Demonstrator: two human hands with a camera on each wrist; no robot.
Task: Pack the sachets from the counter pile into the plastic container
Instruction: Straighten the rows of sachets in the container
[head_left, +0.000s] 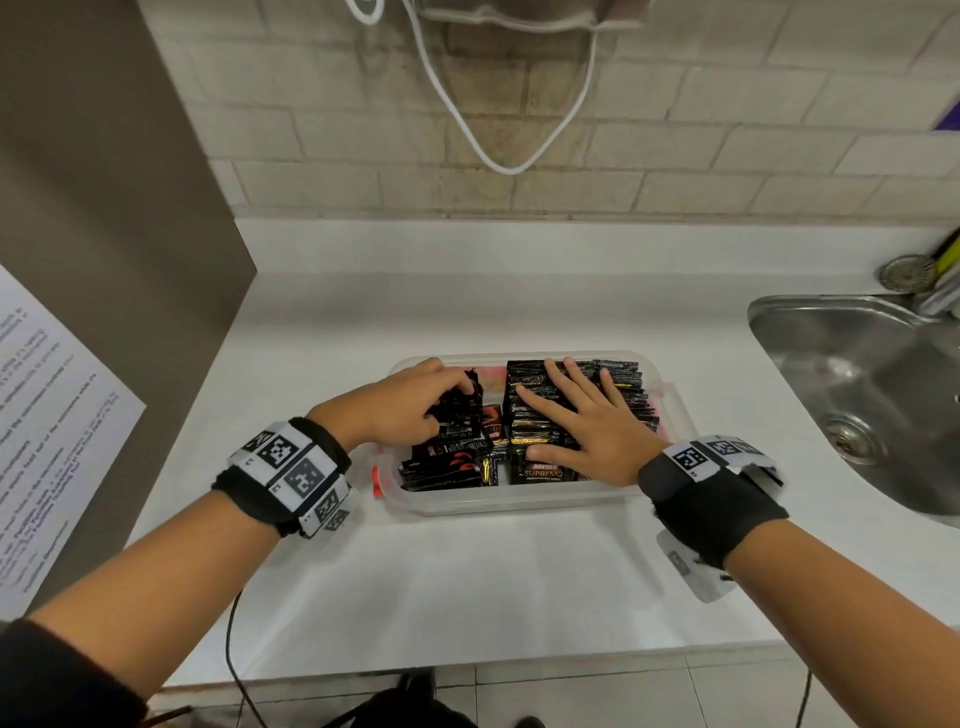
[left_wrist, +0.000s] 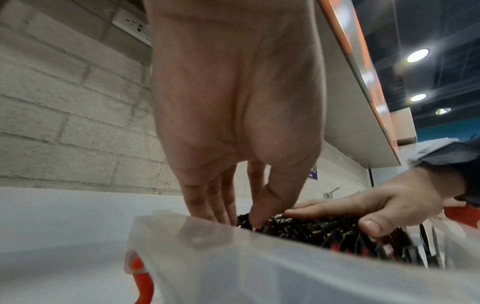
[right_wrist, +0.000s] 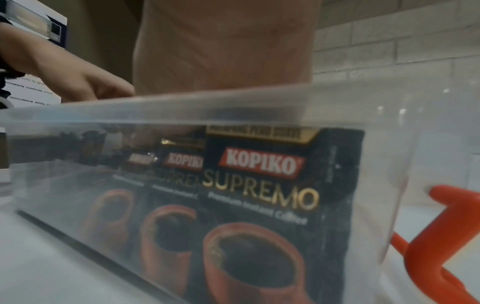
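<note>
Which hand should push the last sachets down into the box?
Probably the left hand: it already grips a bunch of sachets over the looser left side of the box. The right hand lies flat, steadying the packed row.

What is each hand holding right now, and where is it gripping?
The left hand grips a bunch of sachets by their top edges. The right hand holds nothing, resting flat on the packed row.

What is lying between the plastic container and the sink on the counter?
Nothing: in the head view the white counter between the plastic container and the sink is bare.
</note>
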